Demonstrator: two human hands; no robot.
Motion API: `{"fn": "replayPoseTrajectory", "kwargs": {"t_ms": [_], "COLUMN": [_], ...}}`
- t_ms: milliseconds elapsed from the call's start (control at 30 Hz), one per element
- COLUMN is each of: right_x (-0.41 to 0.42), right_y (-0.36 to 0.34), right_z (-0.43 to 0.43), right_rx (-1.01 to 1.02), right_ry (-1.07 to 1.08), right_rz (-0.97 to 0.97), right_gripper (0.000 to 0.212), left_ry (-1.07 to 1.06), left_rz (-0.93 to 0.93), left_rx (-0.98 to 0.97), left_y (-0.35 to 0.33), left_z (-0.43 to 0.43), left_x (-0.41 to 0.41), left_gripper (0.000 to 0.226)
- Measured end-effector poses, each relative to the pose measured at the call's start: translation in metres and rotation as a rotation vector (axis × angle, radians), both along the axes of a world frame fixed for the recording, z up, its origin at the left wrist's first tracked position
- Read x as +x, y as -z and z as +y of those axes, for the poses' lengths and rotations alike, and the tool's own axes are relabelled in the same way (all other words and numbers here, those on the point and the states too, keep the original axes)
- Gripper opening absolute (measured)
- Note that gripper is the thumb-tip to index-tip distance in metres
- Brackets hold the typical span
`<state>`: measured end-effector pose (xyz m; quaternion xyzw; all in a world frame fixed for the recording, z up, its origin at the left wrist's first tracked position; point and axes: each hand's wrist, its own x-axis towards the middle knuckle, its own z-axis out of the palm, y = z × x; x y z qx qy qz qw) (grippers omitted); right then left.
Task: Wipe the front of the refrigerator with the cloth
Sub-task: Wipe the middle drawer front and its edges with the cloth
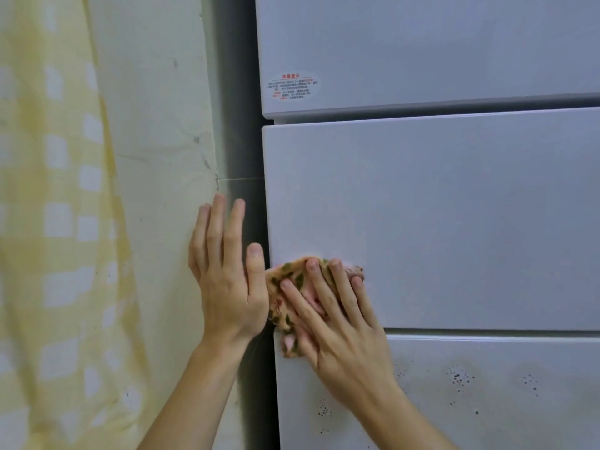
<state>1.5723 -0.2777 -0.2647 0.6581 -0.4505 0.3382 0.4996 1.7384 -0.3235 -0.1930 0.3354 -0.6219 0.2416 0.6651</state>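
The grey-white refrigerator (438, 206) fills the right of the head view, its front split into three panels by horizontal gaps. A pink and tan cloth (285, 297) with green spots lies bunched against the lower left corner of the middle panel. My right hand (337, 326) presses the cloth flat on the door, fingers spread over it. My left hand (227, 274) is held flat with straight fingers beside the fridge's left edge, over the dark gap and the wall. It holds nothing, and its thumb is next to the cloth.
A pale wall (156, 125) stands left of the fridge, with a yellow checked curtain (55, 222) hanging further left. An oval sticker (293, 86) with red text sits on the top panel. Dark specks (457, 380) dot the bottom panel.
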Motion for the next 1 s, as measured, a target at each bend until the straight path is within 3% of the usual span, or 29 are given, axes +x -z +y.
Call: {"fn": "replayPoseTrajectory", "kwargs": {"t_ms": [67, 200, 300, 467, 600, 733, 833, 1000], "right_x": [-0.012, -0.041, -0.047, -0.049, -0.067, -0.097, -0.113, -0.123], "right_y": [-0.017, -0.108, -0.161, -0.123, -0.045, 0.003, -0.012, -0.119], "right_z": [0.004, 0.004, 0.002, 0.003, 0.014, 0.029, 0.037, 0.034], "right_rx": [-0.035, -0.221, -0.260, -0.258, -0.127, -0.008, -0.010, -0.171], "right_ry": [-0.016, 0.011, -0.010, -0.038, -0.042, 0.011, 0.017, -0.009], "right_rz": [-0.036, -0.341, -0.441, -0.363, -0.195, -0.124, -0.057, -0.359], "right_gripper": [0.058, 0.053, 0.053, 0.056, 0.059, 0.059, 0.060, 0.056], "left_ry": [0.014, 0.053, 0.079, 0.072, 0.071, 0.015, 0.008, 0.003], "left_rz": [-0.035, -0.118, -0.122, -0.117, -0.218, -0.196, -0.223, -0.223], "left_rx": [0.015, 0.052, 0.079, 0.076, 0.069, 0.091, 0.075, 0.060], "left_y": [0.002, -0.001, -0.005, -0.003, 0.001, 0.000, 0.000, -0.002], "left_z": [0.005, 0.016, 0.020, 0.019, 0.018, 0.023, 0.029, 0.032], "left_x": [-0.005, -0.015, -0.024, -0.038, -0.047, -0.053, -0.059, -0.064], "left_gripper": [0.054, 0.056, 0.057, 0.064, 0.072, 0.078, 0.080, 0.079]}}
